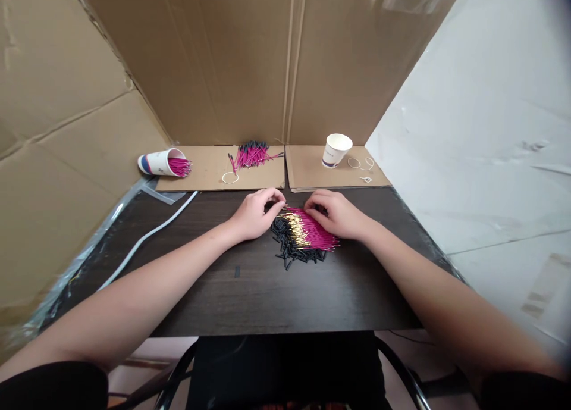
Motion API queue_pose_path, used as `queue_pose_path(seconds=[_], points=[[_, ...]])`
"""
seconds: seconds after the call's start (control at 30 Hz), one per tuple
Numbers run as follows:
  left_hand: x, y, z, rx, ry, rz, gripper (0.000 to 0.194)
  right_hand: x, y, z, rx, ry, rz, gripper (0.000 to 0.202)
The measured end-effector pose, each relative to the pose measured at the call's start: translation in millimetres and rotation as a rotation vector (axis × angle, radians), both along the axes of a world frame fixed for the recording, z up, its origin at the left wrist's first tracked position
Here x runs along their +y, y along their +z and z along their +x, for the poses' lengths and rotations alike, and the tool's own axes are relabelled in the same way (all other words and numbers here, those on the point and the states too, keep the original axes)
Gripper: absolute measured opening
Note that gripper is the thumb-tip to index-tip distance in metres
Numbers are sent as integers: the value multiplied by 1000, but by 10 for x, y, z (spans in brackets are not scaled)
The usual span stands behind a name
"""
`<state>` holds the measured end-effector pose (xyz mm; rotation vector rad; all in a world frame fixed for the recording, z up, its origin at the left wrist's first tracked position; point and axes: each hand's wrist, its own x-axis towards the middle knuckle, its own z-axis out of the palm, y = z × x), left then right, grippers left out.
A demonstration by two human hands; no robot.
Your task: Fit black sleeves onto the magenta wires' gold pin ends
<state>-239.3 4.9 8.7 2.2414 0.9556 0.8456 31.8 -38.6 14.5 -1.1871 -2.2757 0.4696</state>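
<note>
A pile of thin magenta wires (317, 232) with gold metal tips (298, 230) lies in front of me, the tips toward the left. Short black sleeves (297, 256) are heaped beneath the wires and along their left and near sides. My left hand (261, 212) is at the far left corner of the pile, its thumb and forefinger pinched together by the gold tips; what they hold is too small to make out. Over the wires' far right side, my right hand (334, 213) has its fingers curled and closed, hiding whatever is between them.
At the back, cardboard sheets (205, 181) carry a tipped paper cup (157, 163) of magenta wires, a bunch of black-capped wires (253, 155), a rubber band (230, 178), an upright paper cup (336, 150) and more bands (366, 165). A pale cable (147, 237) crosses the left. Cardboard walls (232, 59) enclose the table.
</note>
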Motion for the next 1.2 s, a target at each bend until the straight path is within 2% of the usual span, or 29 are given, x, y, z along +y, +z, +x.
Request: queue_pose_path(seconds=[0.17,0.4,0.6,0.73,0.9,1.03,1.2], points=[[-46,4,25,-39,45,-23,17,-7,34,5,-8,-6,-3,15],[-52,-25,32,-117,51,-112,18,-22,-44,-32,-59,-62,29,12],[-34,-52,32,-185,33,-174,15,-37,-81,-70,63,-149,65,11],[-37,-58,21,-172,21,-161,20,-66,-86,-108,166,-140,116,18],[-27,-62,11,-148,36,-128,29,-96,-72,-136,159,-110,124,28],[-19,-54,9,-71,71,-44,25,-99,-60,-139,171,-111,119,21],[-40,-31,19,-93,58,-86,24,-96,-74,-153,206,-165,71,12]])
